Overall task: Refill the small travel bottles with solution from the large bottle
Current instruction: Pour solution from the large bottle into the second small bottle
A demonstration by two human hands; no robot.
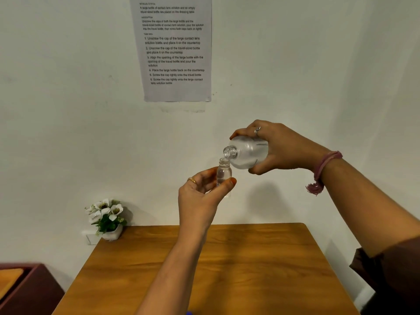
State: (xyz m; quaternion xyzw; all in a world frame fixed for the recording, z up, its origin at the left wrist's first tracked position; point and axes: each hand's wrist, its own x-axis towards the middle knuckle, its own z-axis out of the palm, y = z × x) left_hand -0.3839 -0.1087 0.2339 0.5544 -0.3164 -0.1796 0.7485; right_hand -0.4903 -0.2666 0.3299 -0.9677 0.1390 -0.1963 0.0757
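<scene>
My left hand (201, 192) pinches a small clear travel bottle (223, 172) upright between thumb and fingers, raised well above the table. Its cap is off and its mouth is open. My right hand (276, 146) grips the large clear bottle (248, 153) around its body and holds it tipped on its side. The large bottle's uncapped neck points left and down, right above the small bottle's mouth. Clear liquid lies in the lower part of the large bottle. I cannot make out a stream between the two bottles.
A wooden table (204, 269) lies below my arms against a white wall. A small white pot of white flowers (106, 218) stands at the table's far left corner. An instruction sheet (175, 48) hangs on the wall above. Dark red furniture (27, 289) sits at lower left.
</scene>
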